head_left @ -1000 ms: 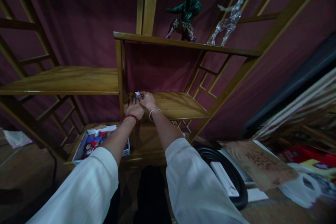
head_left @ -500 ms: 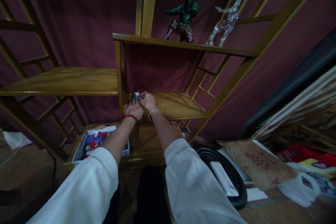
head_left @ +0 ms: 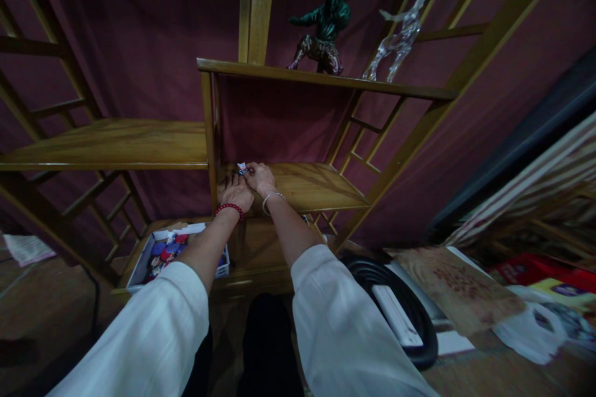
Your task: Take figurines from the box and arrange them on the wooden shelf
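A small figurine (head_left: 242, 168), white on top with a dark blue lower part, stands on the lower right wooden shelf (head_left: 316, 186), close to the upright post. My right hand (head_left: 261, 178), with a silver bangle at the wrist, has its thumb and fingers pinched at the figurine's right side. My left hand (head_left: 236, 193), wearing a red bead bracelet, lies flat on the shelf just in front of the figurine, fingers stretched out. Below my left forearm sits a white box (head_left: 139, 267) holding several small red, blue and white figures.
On the upper shelf stand a green and bronze crouching statue (head_left: 326, 31) and a clear glass deer (head_left: 398, 37). Another wooden shelf (head_left: 107, 139) lies to the left. A coiled black hose (head_left: 431, 338), a brown board (head_left: 459, 288) and a white plastic bag (head_left: 531, 332) are at lower right.
My right fingers have shifted slightly left and closer around the figurine. My left hand stays nearly in place, and the view has moved a little.
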Demonstrator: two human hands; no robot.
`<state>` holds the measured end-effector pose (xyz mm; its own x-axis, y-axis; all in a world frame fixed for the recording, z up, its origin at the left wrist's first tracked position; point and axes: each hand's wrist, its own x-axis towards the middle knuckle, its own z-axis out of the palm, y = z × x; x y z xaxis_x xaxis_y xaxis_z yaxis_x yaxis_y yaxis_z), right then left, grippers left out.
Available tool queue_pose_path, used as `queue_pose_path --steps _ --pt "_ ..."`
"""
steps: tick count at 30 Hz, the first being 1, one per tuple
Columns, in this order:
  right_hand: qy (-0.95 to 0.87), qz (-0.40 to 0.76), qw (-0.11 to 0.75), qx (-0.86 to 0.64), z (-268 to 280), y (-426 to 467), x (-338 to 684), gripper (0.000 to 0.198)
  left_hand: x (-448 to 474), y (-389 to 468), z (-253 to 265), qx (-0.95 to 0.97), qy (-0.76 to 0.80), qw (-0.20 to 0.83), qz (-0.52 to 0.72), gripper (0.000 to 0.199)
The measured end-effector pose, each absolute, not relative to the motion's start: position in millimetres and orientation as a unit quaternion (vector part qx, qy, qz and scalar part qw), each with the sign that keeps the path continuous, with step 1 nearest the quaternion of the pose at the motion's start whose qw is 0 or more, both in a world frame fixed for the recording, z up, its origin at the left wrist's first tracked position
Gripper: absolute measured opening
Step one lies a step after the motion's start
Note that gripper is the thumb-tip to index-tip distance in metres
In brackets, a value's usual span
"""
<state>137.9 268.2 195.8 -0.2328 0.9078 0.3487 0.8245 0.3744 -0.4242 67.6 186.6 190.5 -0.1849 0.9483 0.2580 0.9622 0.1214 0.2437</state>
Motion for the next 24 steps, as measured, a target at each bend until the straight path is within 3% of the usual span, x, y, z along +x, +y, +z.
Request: queue_pose_path --steps 24 --pt "-0.789 0.064 0.252 -0.558 195.7 269.5 138.3 0.025 69.3 186.2 193.5 -0.635 -0.754 0.01 -0.166 0.049"
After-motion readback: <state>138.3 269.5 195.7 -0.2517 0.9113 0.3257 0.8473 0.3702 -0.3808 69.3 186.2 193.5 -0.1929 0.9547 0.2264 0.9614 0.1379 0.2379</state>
